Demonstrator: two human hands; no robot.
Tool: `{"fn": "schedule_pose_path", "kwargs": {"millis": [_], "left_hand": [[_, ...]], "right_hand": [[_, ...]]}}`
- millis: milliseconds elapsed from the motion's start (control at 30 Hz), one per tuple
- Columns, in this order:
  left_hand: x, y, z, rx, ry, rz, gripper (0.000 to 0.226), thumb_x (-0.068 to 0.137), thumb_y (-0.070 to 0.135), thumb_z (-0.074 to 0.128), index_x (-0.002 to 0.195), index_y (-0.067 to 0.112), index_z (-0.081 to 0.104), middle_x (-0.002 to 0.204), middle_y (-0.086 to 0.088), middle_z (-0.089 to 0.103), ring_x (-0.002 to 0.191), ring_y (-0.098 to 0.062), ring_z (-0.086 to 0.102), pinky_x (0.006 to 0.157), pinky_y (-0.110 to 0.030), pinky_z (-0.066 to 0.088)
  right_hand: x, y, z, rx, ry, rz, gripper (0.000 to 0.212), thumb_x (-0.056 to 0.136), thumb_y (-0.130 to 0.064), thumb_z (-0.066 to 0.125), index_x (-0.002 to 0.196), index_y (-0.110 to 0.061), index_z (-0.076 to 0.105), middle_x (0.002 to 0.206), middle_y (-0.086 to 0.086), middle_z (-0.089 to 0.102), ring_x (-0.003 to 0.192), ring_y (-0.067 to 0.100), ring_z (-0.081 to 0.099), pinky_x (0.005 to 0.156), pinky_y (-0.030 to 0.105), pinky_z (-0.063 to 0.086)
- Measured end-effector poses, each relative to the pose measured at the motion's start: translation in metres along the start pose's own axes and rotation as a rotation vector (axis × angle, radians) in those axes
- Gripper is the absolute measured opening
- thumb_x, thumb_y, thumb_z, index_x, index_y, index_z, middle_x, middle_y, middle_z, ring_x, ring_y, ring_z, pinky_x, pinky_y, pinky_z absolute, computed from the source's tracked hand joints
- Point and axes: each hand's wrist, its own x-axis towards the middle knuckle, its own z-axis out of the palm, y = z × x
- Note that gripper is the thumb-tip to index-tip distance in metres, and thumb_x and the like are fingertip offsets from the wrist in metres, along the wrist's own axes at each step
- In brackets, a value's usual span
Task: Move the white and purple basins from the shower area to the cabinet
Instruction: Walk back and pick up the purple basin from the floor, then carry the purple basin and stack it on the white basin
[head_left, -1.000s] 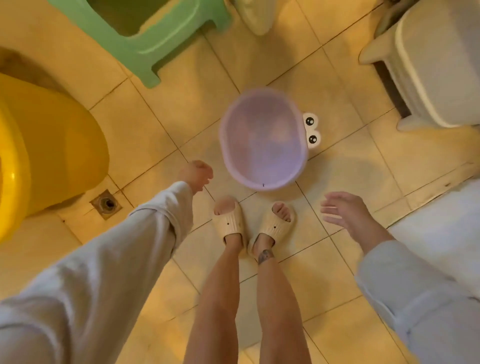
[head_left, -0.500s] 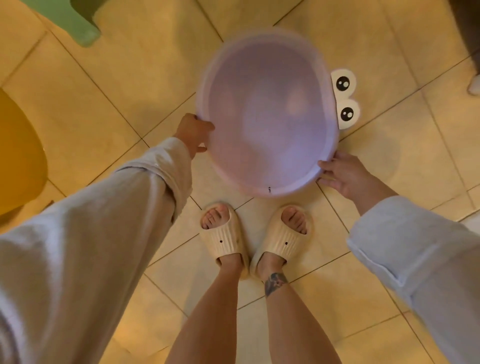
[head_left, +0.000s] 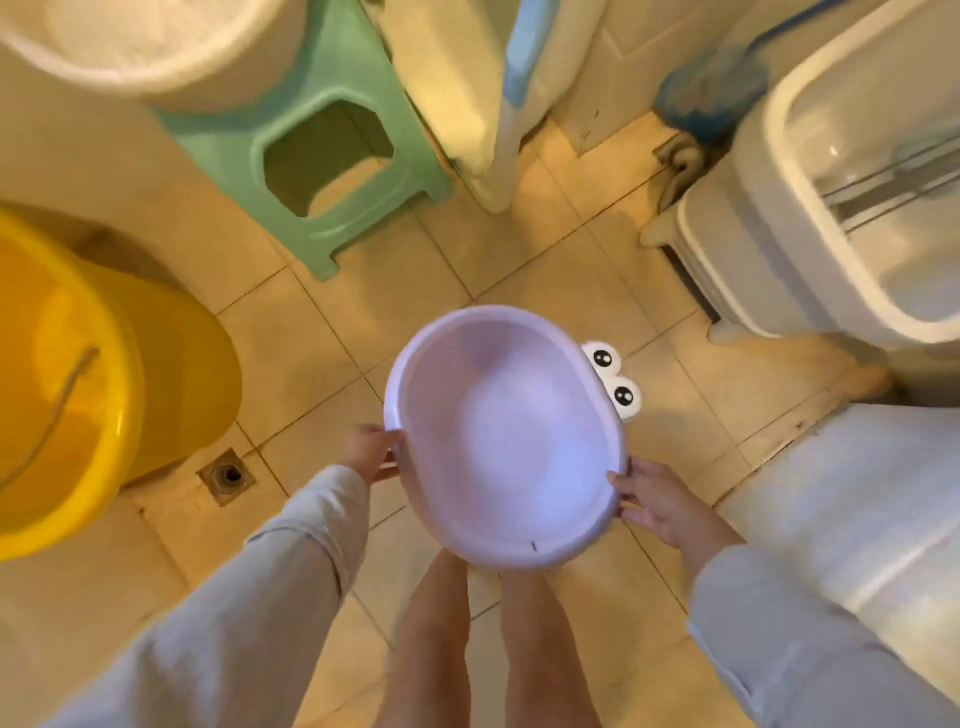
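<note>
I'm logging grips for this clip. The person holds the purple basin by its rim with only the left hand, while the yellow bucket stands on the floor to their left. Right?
Not quite. In the head view both hands grip the purple basin by its rim: the left hand on one side, the right hand on the other. The yellow bucket does stand on the floor to their left.

We are looking steeply down from a single head-worn camera, facing forward at the tiled floor, sitting close above our own arms and legs, the wide lens bending the edges.
</note>
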Motion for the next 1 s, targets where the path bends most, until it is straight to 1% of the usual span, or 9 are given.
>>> {"fn": "schedule_pose_path", "kwargs": {"millis": [167, 267, 367, 500, 633, 733, 833, 933, 1000], "left_hand": [[-0.121, 0.014, -0.024, -0.091, 0.003, 0.014, 0.016, 0.083, -0.003, 0.052, 0.07, 0.007, 0.053, 0.069, -0.01, 0.056, 0.062, -0.023, 0.055, 0.053, -0.031, 0.047], [-0.177, 0.013, -0.035, -0.112, 0.021, 0.081, 0.018, 0.081, -0.004, 0.052, 0.068, 0.009, 0.054, 0.068, -0.01, 0.056, 0.06, -0.022, 0.056, 0.045, -0.027, 0.051], [-0.215, 0.012, -0.043, -0.11, 0.05, 0.229, 0.018, 0.083, -0.001, 0.055, 0.069, 0.011, 0.054, 0.069, -0.008, 0.057, 0.061, -0.02, 0.056, 0.037, -0.017, 0.051], [-0.248, 0.007, -0.058, -0.07, 0.012, 0.375, 0.011, 0.085, 0.009, 0.06, 0.075, 0.013, 0.058, 0.078, -0.005, 0.064, 0.07, -0.018, 0.063, 0.053, -0.021, 0.057], [-0.259, 0.005, -0.065, -0.078, -0.062, 0.396, 0.007, 0.085, 0.008, 0.061, 0.078, 0.01, 0.061, 0.079, -0.008, 0.067, 0.073, -0.021, 0.064, 0.064, -0.029, 0.056], [-0.262, 0.008, -0.064, -0.093, -0.115, 0.365, 0.008, 0.084, 0.005, 0.06, 0.076, 0.007, 0.06, 0.064, -0.006, 0.07, 0.063, -0.019, 0.066, 0.052, -0.026, 0.056], [-0.263, 0.018, -0.056, -0.079, -0.176, 0.33, 0.016, 0.083, 0.0, 0.059, 0.071, 0.008, 0.054, 0.046, -0.002, 0.067, 0.039, -0.011, 0.064, 0.04, -0.021, 0.053], [-0.265, 0.032, -0.046, -0.002, -0.226, 0.337, 0.02, 0.084, -0.001, 0.056, 0.068, 0.009, 0.05, 0.065, -0.011, 0.058, 0.031, -0.008, 0.059, 0.037, -0.02, 0.051], [-0.267, 0.041, -0.041, 0.078, -0.268, 0.363, 0.021, 0.085, -0.001, 0.054, 0.068, 0.009, 0.049, 0.068, -0.011, 0.052, 0.035, -0.012, 0.06, 0.036, -0.019, 0.05]], "right_hand": [[-0.129, 0.007, -0.019, 0.03, -0.001, -0.076, 0.035, 0.092, 0.001, 0.05, 0.127, 0.006, 0.05, 0.109, 0.012, 0.058, 0.079, 0.021, 0.057, 0.062, 0.033, 0.048], [-0.182, 0.021, -0.031, 0.076, -0.003, -0.142, 0.031, 0.092, 0.001, 0.049, 0.123, 0.006, 0.052, 0.108, 0.014, 0.058, 0.084, 0.025, 0.058, 0.069, 0.036, 0.049], [-0.218, 0.033, -0.041, 0.163, -0.032, -0.22, 0.023, 0.092, 0.0, 0.051, 0.114, -0.002, 0.056, 0.101, 0.014, 0.062, 0.077, 0.02, 0.059, 0.069, 0.035, 0.05], [-0.246, 0.052, -0.056, 0.27, -0.068, -0.322, 0.017, 0.091, -0.003, 0.054, 0.106, -0.006, 0.06, 0.089, 0.006, 0.068, 0.08, 0.019, 0.063, 0.06, 0.028, 0.055], [-0.261, 0.067, -0.06, 0.381, -0.055, -0.387, 0.014, 0.089, -0.003, 0.057, 0.095, -0.013, 0.065, 0.089, 0.004, 0.071, 0.083, 0.019, 0.064, 0.066, 0.031, 0.055], [-0.269, 0.073, -0.057, 0.442, -0.019, -0.431, 0.015, 0.088, -0.003, 0.057, 0.098, -0.012, 0.064, 0.089, 0.003, 0.07, 0.084, 0.019, 0.064, 0.07, 0.033, 0.054], [-0.276, 0.086, -0.055, 0.508, 0.016, -0.465, 0.022, 0.088, -0.004, 0.058, 0.108, -0.011, 0.062, 0.095, 0.005, 0.069, 0.09, 0.022, 0.062, 0.076, 0.035, 0.053], [-0.281, 0.107, -0.048, 0.613, 0.046, -0.474, 0.022, 0.087, -0.006, 0.061, 0.106, -0.016, 0.063, 0.098, 0.003, 0.07, 0.094, 0.022, 0.063, 0.074, 0.034, 0.053], [-0.285, 0.128, -0.037, 0.694, 0.097, -0.457, 0.02, 0.086, -0.007, 0.062, 0.104, -0.017, 0.064, 0.098, 0.003, 0.07, 0.095, 0.022, 0.063, 0.071, 0.033, 0.053]]}}
